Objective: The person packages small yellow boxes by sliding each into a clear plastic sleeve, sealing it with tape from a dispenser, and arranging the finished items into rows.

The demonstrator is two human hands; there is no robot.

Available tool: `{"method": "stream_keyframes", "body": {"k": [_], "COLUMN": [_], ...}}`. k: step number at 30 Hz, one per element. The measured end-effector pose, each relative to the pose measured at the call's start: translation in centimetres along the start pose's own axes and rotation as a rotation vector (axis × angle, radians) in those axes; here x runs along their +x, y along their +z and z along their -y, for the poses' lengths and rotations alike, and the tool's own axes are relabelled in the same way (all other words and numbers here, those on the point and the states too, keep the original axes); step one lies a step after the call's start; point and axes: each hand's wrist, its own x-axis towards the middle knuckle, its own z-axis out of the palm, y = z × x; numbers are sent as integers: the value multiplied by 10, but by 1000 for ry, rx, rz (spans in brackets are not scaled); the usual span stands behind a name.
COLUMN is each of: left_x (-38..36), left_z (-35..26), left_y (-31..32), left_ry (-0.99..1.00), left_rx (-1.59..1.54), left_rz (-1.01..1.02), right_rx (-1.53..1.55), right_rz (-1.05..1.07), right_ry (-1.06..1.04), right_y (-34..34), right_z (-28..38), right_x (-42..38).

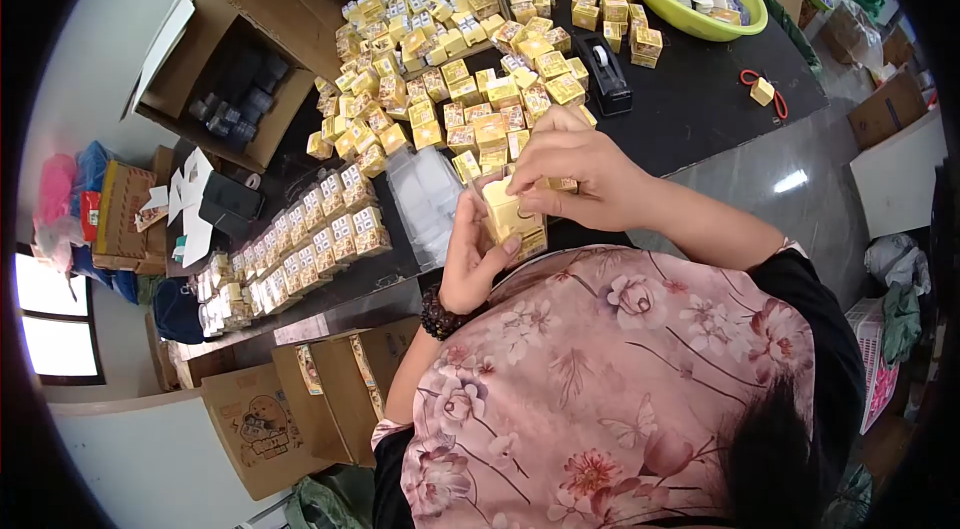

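My left hand (468,254), with a dark bead bracelet at the wrist, is closed round a small yellow box (510,219) in front of my chest. My right hand (590,174) has its fingers pinched together at the upper edge of the same box; what lies between the fingertips is partly hidden. Just left of my hands is a clear plastic tray (422,194) with pale contents. Many small yellow boxes (490,132) are heaped beyond my hands, and a black tape dispenser (606,79) stands at the right of the heap.
A large cardboard carton (270,4) spills yellow boxes onto the dark table (715,104). Rows of boxes (300,239) line the left edge. A green basin (745,29) holds flat pieces. Red-handled scissors (780,107) lie right. Another carton (180,84) holds clear containers.
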Motion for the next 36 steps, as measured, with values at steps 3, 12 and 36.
{"method": "stream_keyframes", "body": {"k": [3,12,36], "left_x": [0,-1,9], "left_z": [-4,2,-3], "left_y": [5,9,8], "left_ry": [-41,56,156], "left_rx": [-69,119,160], "left_rz": [-43,-138,-151], "right_rx": [-126,-162,796], "right_rz": [26,-177,-117], "right_ry": [-62,98,418], "right_y": [-7,5,26], "right_z": [4,0,-18], "right_x": [0,-5,-31]}}
